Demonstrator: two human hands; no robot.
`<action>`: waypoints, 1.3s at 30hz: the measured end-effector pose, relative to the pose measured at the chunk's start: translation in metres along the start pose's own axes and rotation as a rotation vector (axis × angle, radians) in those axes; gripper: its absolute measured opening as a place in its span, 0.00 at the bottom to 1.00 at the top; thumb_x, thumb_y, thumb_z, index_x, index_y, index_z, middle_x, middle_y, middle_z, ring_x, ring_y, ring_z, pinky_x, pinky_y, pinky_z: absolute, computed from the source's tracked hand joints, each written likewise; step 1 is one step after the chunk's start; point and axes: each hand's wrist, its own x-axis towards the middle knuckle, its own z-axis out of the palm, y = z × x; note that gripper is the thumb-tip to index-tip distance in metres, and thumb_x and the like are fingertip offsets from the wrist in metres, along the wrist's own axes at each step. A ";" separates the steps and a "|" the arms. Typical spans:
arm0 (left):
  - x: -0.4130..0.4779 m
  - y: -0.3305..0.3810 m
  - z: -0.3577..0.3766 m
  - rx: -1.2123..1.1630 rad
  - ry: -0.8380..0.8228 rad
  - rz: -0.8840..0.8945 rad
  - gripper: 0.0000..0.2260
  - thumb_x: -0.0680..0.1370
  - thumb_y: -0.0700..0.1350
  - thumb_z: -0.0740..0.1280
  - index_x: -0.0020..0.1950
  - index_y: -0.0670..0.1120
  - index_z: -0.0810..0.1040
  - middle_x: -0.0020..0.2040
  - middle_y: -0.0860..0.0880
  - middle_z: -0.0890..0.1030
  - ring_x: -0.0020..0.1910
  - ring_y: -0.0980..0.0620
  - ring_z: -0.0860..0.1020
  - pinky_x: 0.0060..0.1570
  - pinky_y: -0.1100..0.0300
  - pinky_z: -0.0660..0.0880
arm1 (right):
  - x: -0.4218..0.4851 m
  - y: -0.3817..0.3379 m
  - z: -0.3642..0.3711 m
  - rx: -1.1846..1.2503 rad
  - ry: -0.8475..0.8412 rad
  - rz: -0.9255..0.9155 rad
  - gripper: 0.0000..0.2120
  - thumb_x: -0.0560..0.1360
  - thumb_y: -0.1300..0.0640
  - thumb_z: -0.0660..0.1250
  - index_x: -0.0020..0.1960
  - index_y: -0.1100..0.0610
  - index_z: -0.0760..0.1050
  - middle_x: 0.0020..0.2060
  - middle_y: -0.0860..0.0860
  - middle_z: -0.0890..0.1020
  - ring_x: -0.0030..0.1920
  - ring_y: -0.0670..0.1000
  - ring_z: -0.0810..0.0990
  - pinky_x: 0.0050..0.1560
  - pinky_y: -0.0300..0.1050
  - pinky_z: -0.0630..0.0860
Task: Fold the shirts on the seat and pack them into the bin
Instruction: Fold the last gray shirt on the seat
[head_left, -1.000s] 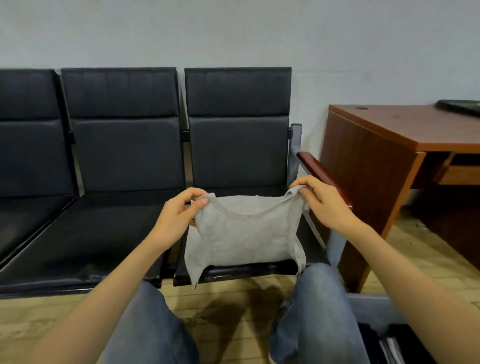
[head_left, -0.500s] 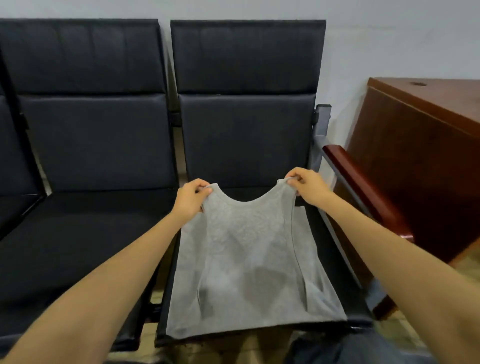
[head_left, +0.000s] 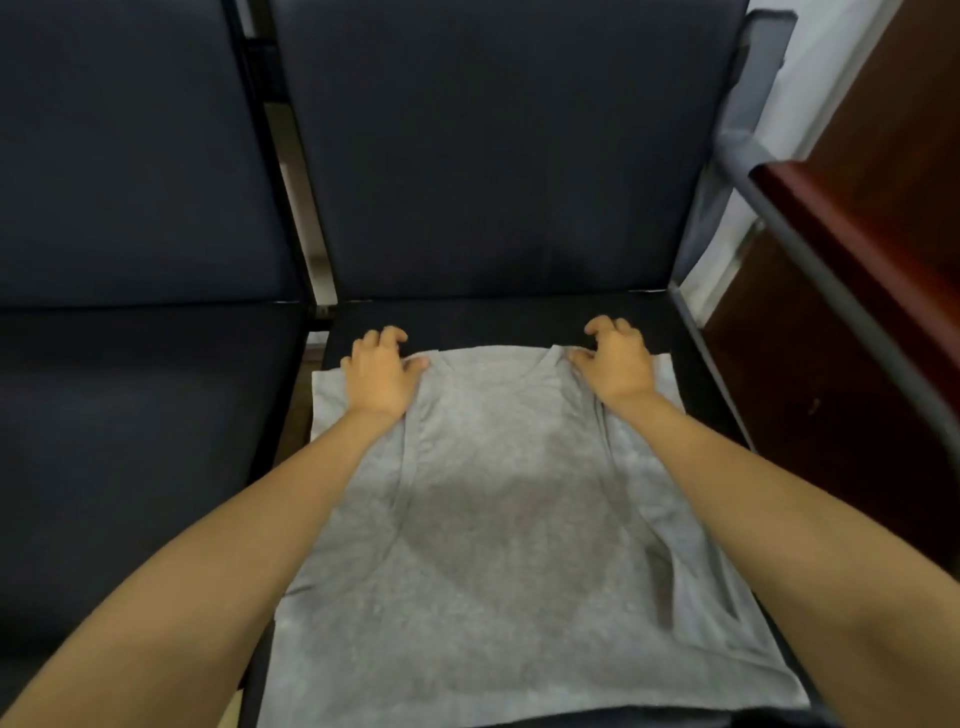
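grey tank top (head_left: 509, 519) lies lengthwise toward the person on the seat (head_left: 493, 322); left hand (head_left: 378, 375) and right hand (head_left: 615, 364) rest on its far shoulders, fingers loosely bent, pinching nothing.

Shirt (head_left: 493, 519) hem corner cut off below; desk (head_left: 878, 291) cropped at right

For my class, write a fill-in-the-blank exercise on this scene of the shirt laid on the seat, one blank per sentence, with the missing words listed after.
1. The shirt spread flat on the seat is ____ in colour.
2. The left hand and the right hand rest on either side of its ____.
3. The wooden desk stands on the person's ____ side.
Missing words: grey; neckline; right.
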 end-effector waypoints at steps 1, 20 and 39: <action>-0.006 0.001 -0.004 -0.047 0.023 -0.009 0.18 0.77 0.50 0.67 0.64 0.44 0.73 0.61 0.43 0.73 0.62 0.42 0.69 0.60 0.49 0.64 | -0.003 0.000 -0.001 0.036 0.022 0.015 0.18 0.77 0.53 0.66 0.64 0.58 0.71 0.60 0.58 0.72 0.62 0.58 0.70 0.60 0.52 0.71; -0.282 -0.032 -0.046 0.223 -0.466 0.235 0.45 0.63 0.73 0.22 0.77 0.55 0.38 0.77 0.54 0.38 0.75 0.54 0.35 0.72 0.48 0.33 | -0.270 0.091 -0.082 0.027 -0.420 -0.038 0.27 0.71 0.48 0.73 0.64 0.56 0.68 0.56 0.51 0.69 0.60 0.52 0.69 0.59 0.48 0.70; -0.278 -0.014 -0.056 0.148 -0.367 0.262 0.35 0.73 0.66 0.38 0.78 0.52 0.52 0.78 0.49 0.49 0.77 0.52 0.43 0.72 0.53 0.36 | -0.269 0.086 -0.080 0.075 0.079 -0.089 0.12 0.79 0.62 0.60 0.59 0.63 0.75 0.55 0.60 0.77 0.59 0.61 0.72 0.59 0.50 0.70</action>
